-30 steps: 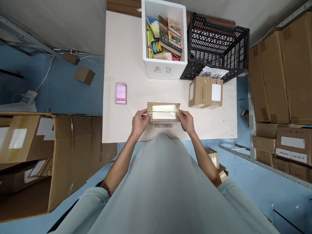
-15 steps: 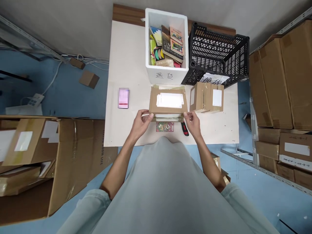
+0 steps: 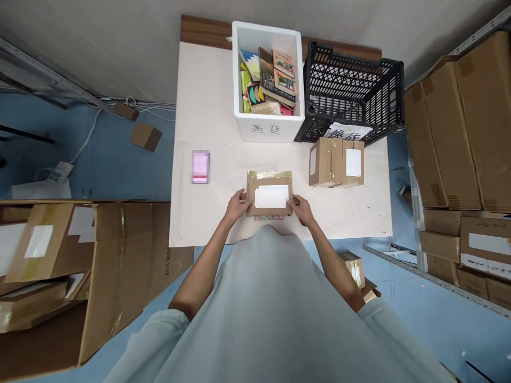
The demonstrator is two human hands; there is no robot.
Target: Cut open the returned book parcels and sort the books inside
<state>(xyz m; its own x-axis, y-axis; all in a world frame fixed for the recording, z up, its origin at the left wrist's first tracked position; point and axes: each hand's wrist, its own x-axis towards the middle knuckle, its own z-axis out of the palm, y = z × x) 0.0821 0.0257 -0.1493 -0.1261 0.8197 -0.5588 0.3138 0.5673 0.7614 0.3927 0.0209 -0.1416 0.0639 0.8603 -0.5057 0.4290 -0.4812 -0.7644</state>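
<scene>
A small cardboard parcel [image 3: 270, 192] with a white label and clear tape lies on the table near its front edge. My left hand [image 3: 237, 205] grips its left end and my right hand [image 3: 301, 207] grips its right end, fingers curled on the sides. A colourful booklet [image 3: 269, 217] peeks out just below the parcel, mostly covered by it.
A white foam box [image 3: 267, 120] full of books and a black plastic crate [image 3: 355, 90] stand at the table's back. A second taped parcel [image 3: 336, 162] sits right of centre, a pink item [image 3: 200, 166] to the left. Stacked cartons flank both sides on the floor and shelves.
The parcel has been turned over between my hands, from its taped seam up to its labelled face up, and set down over the booklet. The red-handled tool near my right hand is now hidden.
</scene>
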